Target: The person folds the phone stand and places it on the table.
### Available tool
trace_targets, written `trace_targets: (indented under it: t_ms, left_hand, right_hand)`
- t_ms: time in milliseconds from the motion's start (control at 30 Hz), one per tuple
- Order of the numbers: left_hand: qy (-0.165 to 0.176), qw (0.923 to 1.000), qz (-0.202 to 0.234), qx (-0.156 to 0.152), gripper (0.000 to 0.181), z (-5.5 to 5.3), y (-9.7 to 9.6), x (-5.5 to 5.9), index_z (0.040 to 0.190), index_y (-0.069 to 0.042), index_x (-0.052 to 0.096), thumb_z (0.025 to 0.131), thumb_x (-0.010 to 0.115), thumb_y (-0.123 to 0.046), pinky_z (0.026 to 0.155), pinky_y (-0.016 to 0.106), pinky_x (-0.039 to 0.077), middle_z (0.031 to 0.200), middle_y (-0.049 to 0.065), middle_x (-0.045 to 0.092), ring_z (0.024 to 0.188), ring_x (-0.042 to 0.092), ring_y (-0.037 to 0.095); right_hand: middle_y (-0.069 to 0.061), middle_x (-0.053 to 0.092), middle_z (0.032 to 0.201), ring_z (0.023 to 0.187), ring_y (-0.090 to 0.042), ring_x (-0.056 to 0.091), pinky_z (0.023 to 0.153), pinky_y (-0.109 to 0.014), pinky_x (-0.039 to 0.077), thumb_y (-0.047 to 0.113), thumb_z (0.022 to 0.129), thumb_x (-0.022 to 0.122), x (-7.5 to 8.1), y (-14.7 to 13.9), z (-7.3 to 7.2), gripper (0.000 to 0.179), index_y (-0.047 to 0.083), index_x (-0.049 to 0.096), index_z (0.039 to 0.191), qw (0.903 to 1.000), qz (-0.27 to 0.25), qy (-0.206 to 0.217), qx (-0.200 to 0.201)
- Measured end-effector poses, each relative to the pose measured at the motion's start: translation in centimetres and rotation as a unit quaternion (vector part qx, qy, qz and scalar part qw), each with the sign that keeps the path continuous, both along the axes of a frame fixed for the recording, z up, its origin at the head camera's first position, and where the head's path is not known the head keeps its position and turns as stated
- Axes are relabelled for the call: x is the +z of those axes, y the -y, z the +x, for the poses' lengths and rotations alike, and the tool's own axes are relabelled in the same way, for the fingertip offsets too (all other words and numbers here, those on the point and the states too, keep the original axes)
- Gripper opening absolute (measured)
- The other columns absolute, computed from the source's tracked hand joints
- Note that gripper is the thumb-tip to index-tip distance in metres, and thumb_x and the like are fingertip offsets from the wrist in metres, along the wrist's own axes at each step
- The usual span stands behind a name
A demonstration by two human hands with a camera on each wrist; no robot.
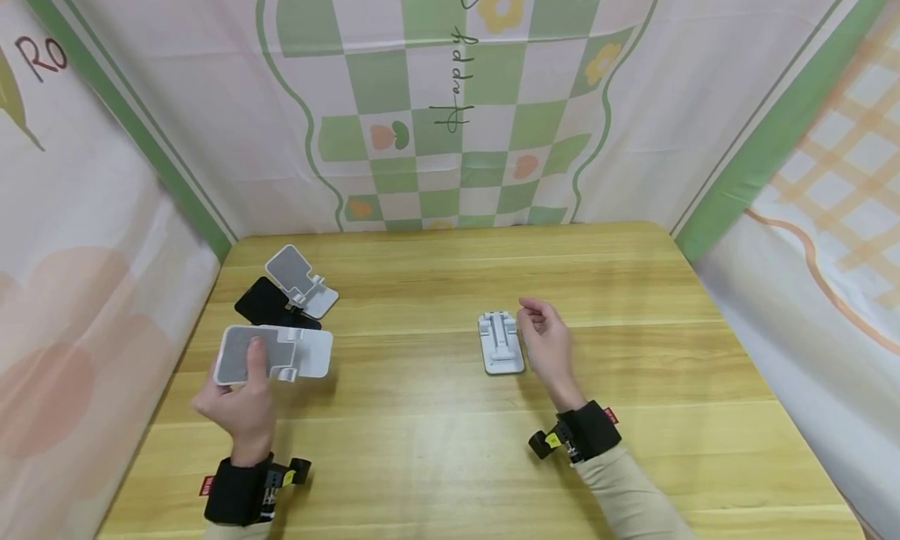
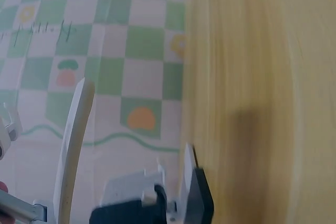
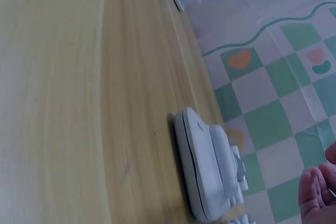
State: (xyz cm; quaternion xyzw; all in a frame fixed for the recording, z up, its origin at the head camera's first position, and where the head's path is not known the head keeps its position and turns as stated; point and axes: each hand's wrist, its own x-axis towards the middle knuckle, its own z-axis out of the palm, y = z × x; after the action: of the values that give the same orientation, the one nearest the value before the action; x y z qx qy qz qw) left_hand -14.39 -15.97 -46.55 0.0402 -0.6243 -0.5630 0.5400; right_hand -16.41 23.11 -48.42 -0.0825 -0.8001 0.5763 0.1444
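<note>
My left hand point(image 1: 244, 415) grips a white folding phone stand point(image 1: 312, 354) with its thumb across the grey pad, holding it above the left of the table. In the left wrist view, that stand's white plate point(image 2: 73, 150) shows edge-on. A folded white phone stand point(image 1: 501, 352) lies flat near the table's middle, its hinged arm upward. Just right of it hovers my right hand point(image 1: 550, 352), fingers loosely curled around nothing. The right wrist view shows the folded stand point(image 3: 205, 166) apart from the fingertips point(image 3: 315, 182).
Beyond the left hand, a black phone stand point(image 1: 262, 301) and an unfolded white stand with grey pad point(image 1: 290, 270) stand close together. The wooden table point(image 1: 422, 454) ends at a hanging checked cloth point(image 1: 436, 94) at the back, with more cloth on both sides.
</note>
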Motion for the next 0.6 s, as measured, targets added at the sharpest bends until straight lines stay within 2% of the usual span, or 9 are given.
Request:
trace_targets:
  t_ms: [267,467,533,600]
  left_hand:
    - [0.005,0.9973,-0.036,-0.063,0.02,-0.3,-3.2,0.4,0.099,0.015,0.075,0.08,0.078,0.008,0.072,0.011,0.055,0.094,-0.014,0.076,0.082,0.073,0.0]
    - [0.008,0.9914,-0.062,-0.115,0.023,-0.3,-5.5,0.4,0.102,0.014,0.074,0.079,0.077,0.013,0.069,0.011,0.055,0.097,-0.017,0.074,0.081,0.072,-0.002]
    - [0.007,0.989,-0.071,-0.13,0.024,-0.4,-6.0,0.4,0.103,0.014,0.074,0.079,0.076,0.013,0.07,0.012,0.056,0.097,-0.013,0.075,0.082,0.072,-0.002]
    - [0.007,0.9871,-0.079,-0.139,0.024,-0.5,-6.5,0.3,0.103,0.014,0.074,0.079,0.076,0.013,0.07,0.012,0.056,0.096,-0.003,0.077,0.082,0.072,-0.002]
  right_hand:
    - [-0.018,0.062,0.127,0.112,-0.023,0.056,0.089,-0.016,0.044,0.018,0.107,0.057,0.0,1.8,0.0,0.035,-0.001,0.06,0.137,0.9986,-0.024,0.019,0.042]
    - [-0.018,0.064,0.124,0.113,-0.026,0.06,0.093,-0.022,0.048,0.017,0.105,0.06,-0.3,3.1,0.0,0.033,0.0,0.062,0.134,0.997,-0.032,0.02,0.067]
    - [-0.018,0.065,0.123,0.112,-0.026,0.061,0.095,-0.026,0.049,0.017,0.105,0.061,-0.4,3.5,0.0,0.033,0.002,0.063,0.133,0.996,-0.037,0.022,0.079]
    - [-0.017,0.065,0.125,0.114,-0.026,0.061,0.097,-0.029,0.049,0.02,0.106,0.06,-0.4,3.9,0.2,0.034,0.003,0.062,0.135,0.9944,-0.04,0.026,0.095]
